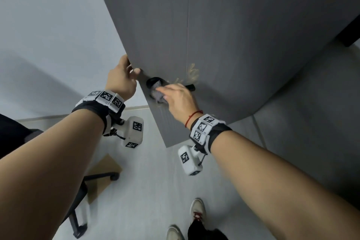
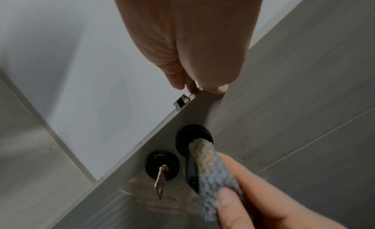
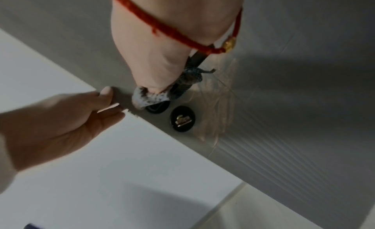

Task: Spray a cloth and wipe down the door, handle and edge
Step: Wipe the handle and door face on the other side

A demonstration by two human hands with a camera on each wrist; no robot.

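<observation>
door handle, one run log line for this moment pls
step: wiping handle | right hand: cloth wrapped on handle | left hand: grips door edge | key in lock

Bare forearms; black wristbands (image 1: 218,134) with white marker tiles; white camera blocks (image 1: 133,131); red string bracelet (image 1: 192,116).

Soft, even indoor light falls across the scene, with faint shadows on the wall (image 1: 48,48). Wide-angle bending warps the edges, and the right-wrist view is dim and motion-blurred.
</observation>
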